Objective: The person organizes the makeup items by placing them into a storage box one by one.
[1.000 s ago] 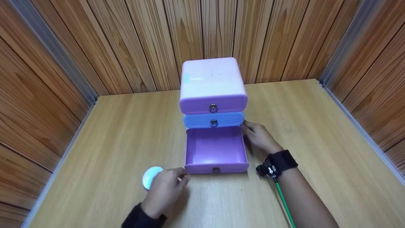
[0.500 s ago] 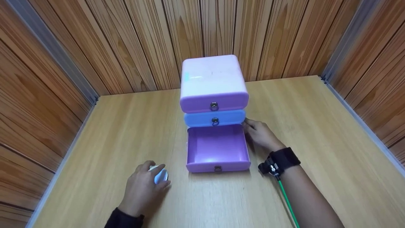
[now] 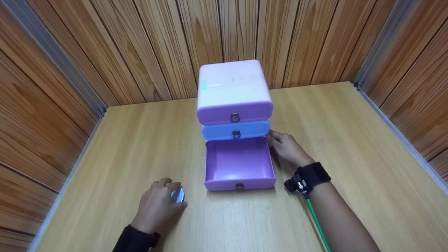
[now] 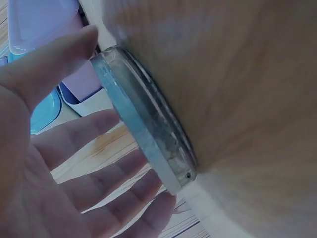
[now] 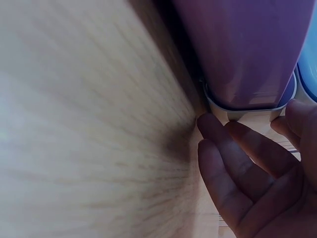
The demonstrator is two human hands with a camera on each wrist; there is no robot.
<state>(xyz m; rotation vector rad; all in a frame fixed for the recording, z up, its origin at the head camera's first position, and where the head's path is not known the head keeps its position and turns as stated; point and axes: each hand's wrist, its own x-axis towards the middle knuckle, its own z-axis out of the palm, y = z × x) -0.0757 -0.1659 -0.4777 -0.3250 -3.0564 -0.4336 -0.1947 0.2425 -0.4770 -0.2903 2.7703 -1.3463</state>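
My left hand (image 3: 157, 206) grips a flat round case (image 3: 177, 195) by its rim, low over the table left of the drawer unit. In the left wrist view the case (image 4: 143, 124) shows a pale blue rim and a clear side; thumb and fingers touch its edge. A small drawer unit (image 3: 234, 84) stands mid-table, pinkish on top. Its blue middle drawer (image 3: 220, 132) is pushed in, while the purple bottom drawer (image 3: 220, 184) is pulled out with nothing visible inside. My right hand (image 3: 288, 148) rests against the unit's right side, loosely bent fingers (image 5: 233, 163) at its lower edge.
The wooden table (image 3: 140, 140) is bounded by wood-panelled walls (image 3: 157, 42) behind and at both sides. Small ring handles (image 3: 235, 117) hang on the drawer fronts. A green cable (image 3: 316, 222) runs from the right wrist camera along the forearm.
My left hand has moved left from beside the bottom drawer's corner to the round case and taken hold of its rim. My right hand stays at the unit's side.
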